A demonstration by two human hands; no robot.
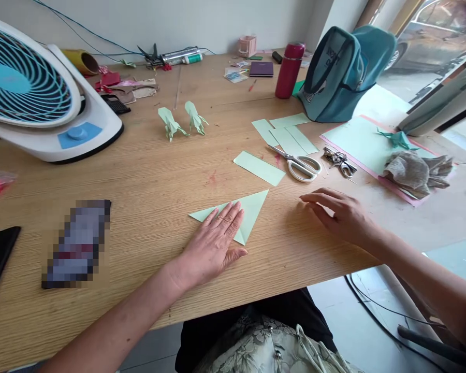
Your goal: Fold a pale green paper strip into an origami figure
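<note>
Under your left fingers in the head view is the green triangle (253,213), flat on the table (147,186). Your left hand (213,243) lies palm-down on it, four fingers close together and thumb out to the side, so nothing's pinched. My guess is that spread keeps the paper from sliding or springing up. The triangle's right end pokes out past those fingers.

Your right hand (344,215) isn't holding anything: fingers loosely curled, well apart from the paper. Can't tell if the fingertips actually touch the wood. Just beyond them are the scissors (305,171), handles toward you, probably parked there for easy grabbing, with the keys (339,160) alongside. The loose strip (259,168) sits between the scissors and the triangle, likely set aside to leave you room.
</note>
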